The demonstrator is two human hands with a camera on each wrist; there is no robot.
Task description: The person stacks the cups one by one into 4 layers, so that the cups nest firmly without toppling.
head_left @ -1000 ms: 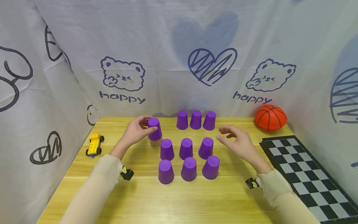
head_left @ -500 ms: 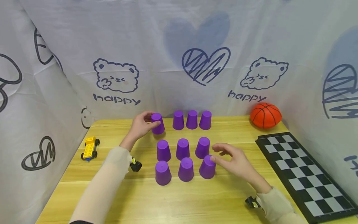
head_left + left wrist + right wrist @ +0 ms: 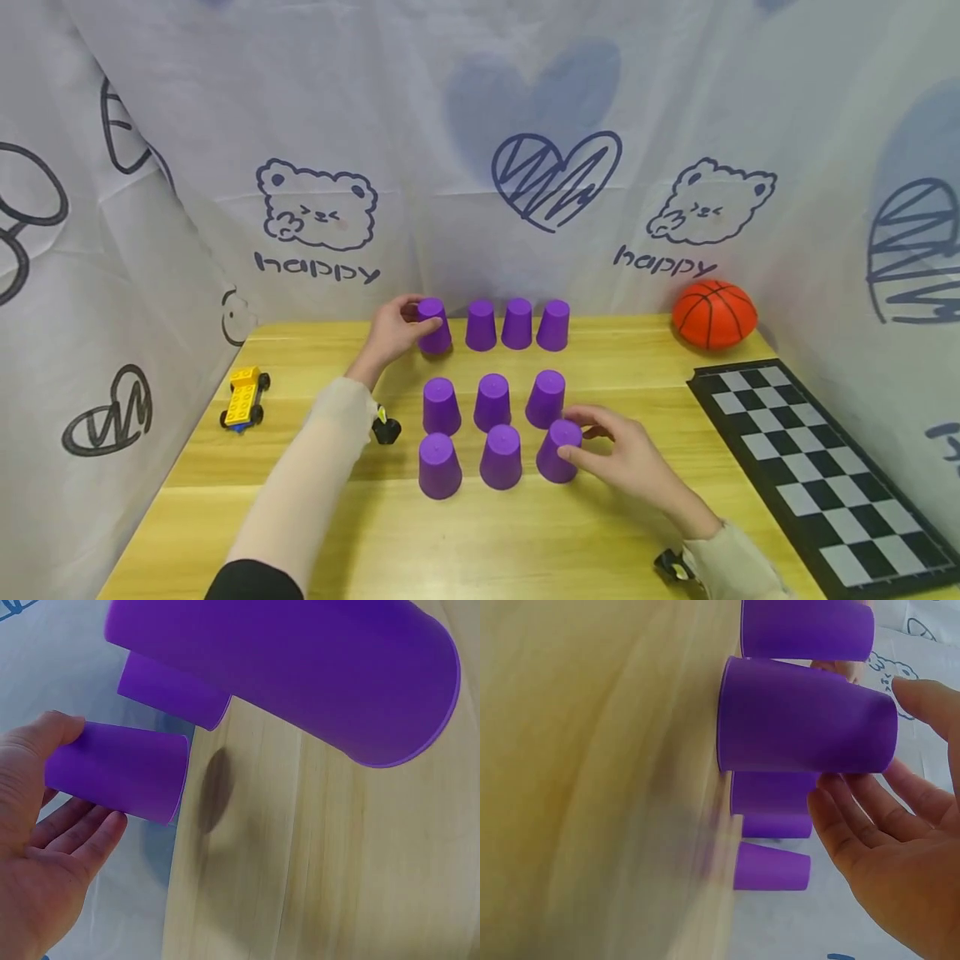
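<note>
Behind the rows, at the back left, my left hand (image 3: 393,333) pinches an upside-down purple cup (image 3: 431,323) between thumb and fingers. That cup (image 3: 124,769) hangs above the tabletop in the left wrist view, its shadow apart from its rim. To its right stand three inverted purple cups (image 3: 517,325) at the table's back edge. Three more purple cups (image 3: 492,402) make a middle row. My right hand (image 3: 622,454) is around the right-hand front cup (image 3: 552,462), thumb on the near side. In the right wrist view, the thumb (image 3: 922,705) appears apart from this standing cup (image 3: 802,720).
Two other purple cups (image 3: 500,458) stand in the front row. A yellow toy car (image 3: 243,400) is at the left, an orange basketball (image 3: 714,315) at the back right, and a black-and-white checkered board (image 3: 821,475) along the right side. White printed cloth (image 3: 442,233) encloses the wooden table (image 3: 480,542).
My left hand has carried its cup back and rightward, close to the back row. My right hand has come forward and left, from beside the middle row to the right-hand front cup.
</note>
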